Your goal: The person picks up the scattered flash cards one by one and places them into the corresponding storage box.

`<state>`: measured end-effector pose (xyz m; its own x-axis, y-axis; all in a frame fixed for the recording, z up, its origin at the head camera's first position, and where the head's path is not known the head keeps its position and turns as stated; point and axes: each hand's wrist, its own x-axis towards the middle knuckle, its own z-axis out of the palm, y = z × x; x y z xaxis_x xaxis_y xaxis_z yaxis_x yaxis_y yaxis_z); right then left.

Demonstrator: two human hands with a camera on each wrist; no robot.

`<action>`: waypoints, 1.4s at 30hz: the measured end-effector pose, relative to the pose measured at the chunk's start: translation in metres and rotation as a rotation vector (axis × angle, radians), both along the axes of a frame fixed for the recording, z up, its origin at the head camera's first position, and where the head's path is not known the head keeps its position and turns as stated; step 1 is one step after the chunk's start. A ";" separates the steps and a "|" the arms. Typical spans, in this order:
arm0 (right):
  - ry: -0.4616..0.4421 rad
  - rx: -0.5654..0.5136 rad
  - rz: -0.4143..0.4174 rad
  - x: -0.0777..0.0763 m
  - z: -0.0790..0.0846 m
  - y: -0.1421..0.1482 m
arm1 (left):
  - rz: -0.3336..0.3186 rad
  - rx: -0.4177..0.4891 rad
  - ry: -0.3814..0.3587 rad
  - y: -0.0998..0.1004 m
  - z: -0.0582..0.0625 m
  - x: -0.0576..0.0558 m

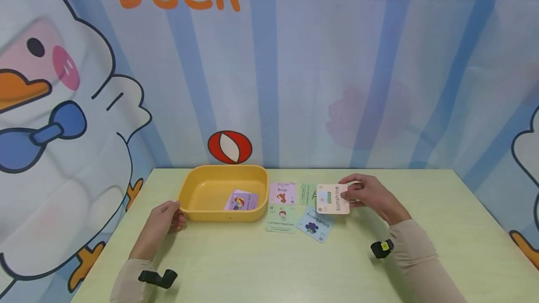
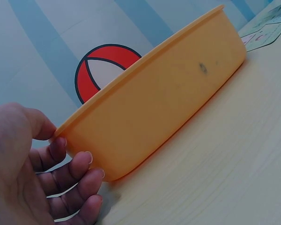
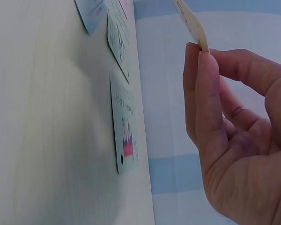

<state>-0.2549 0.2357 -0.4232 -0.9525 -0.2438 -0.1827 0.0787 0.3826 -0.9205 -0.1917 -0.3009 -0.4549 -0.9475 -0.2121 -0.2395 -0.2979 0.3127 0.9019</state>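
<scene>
My left hand (image 1: pixel 161 219) pinches the near left corner of the yellow tray (image 1: pixel 225 216), thumb on the rim and fingers curled beneath. Two purple cards lie inside, the upper one (image 1: pixel 248 201) with a rainbow picture. To the right, my right hand (image 1: pixel 372 195) pinches a cream "sunshine" card (image 1: pixel 331 198) by its edge, raised above the table. Partly behind it is a green card (image 1: pixel 306 194). A pink dog card (image 1: pixel 282 193), a green Lantern Festival card (image 1: pixel 280 219) and a tilted blue blueberry card (image 1: pixel 315 225) lie beside the tray.
The pale table (image 1: pixel 269 265) ends at a striped blue-and-white backdrop (image 1: pixel 294 60) with a duck and a red-and-white ball printed on it. In the right wrist view, a green card with colourful figures (image 3: pixel 127 136) lies near the table's back edge.
</scene>
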 end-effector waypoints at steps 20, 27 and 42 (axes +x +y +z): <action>0.010 -0.056 0.021 -0.008 0.005 -0.035 | -0.004 -0.001 0.002 0.000 0.001 -0.001; 0.020 -0.082 0.021 -0.011 0.005 -0.046 | -0.005 0.000 0.003 0.000 0.002 -0.002; 0.020 -0.128 0.029 -0.012 0.000 -0.078 | 0.005 0.012 -0.011 -0.001 0.001 0.000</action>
<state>-0.2664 0.1579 -0.4229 -0.9479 -0.2911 -0.1294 0.0506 0.2634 -0.9633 -0.1920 -0.3017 -0.4538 -0.9437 -0.2136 -0.2525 -0.3094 0.3004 0.9022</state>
